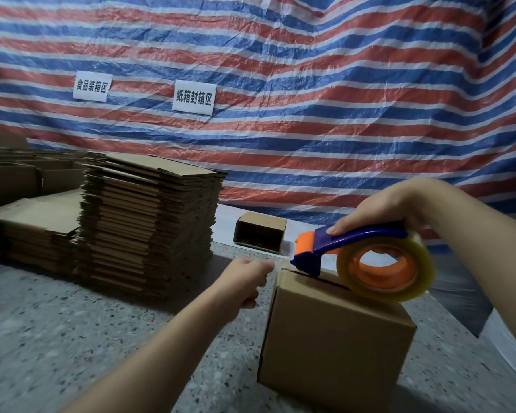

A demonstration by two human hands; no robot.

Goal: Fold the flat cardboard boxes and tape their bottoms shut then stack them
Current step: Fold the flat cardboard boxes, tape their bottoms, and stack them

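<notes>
1. The folded box (334, 332) stood on the table (72, 338) before me, its bottom seam running away from me, toward the far left edge
2. My right hand (382, 213) gripped the tape dispenser (370, 257) on top, its blade end at that far edge, so this hand sat nearest the seam
3. My left hand (248, 278), just left of the box, seemed to pinch the tape's loose end (277, 263) off the blade, fingers curled
4. I judged the pull would follow the seam toward me
5. Flat boxes (149, 222) were piled well apart, far left
</notes>
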